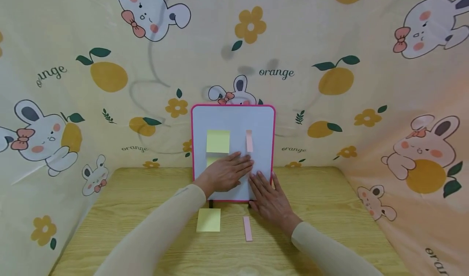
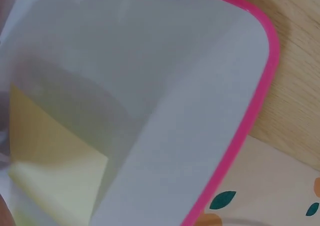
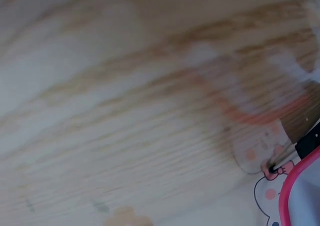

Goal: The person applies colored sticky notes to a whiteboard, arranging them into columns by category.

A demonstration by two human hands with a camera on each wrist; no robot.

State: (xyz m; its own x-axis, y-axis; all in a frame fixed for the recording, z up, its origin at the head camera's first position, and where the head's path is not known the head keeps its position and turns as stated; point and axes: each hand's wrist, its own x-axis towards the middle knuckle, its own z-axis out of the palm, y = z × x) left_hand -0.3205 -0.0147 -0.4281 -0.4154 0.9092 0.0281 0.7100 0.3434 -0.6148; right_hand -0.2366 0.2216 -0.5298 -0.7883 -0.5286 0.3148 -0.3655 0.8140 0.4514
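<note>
A white board (image 1: 234,119) with a pink rim stands upright on the table. My left hand (image 1: 227,172) lies across its lower middle with fingers extended, touching the board or very near it. Lower right, my right hand (image 1: 269,198) rests its straight fingers over the board's corner area. Stuck on the board are a yellow sticky note (image 1: 218,141) and a narrow pink sticky strip (image 1: 249,141). A second yellow note (image 2: 60,161), partly behind my left hand in the head view, shows in the left wrist view. What lies beneath the fingers is hidden.
On the table in front of the board lie a yellow sticky note pad (image 1: 209,220) and a pink strip pad (image 1: 248,228). A dark stand foot (image 3: 310,140) supports the board. Patterned cloth (image 1: 311,31) with rabbits and oranges hangs behind and at both sides.
</note>
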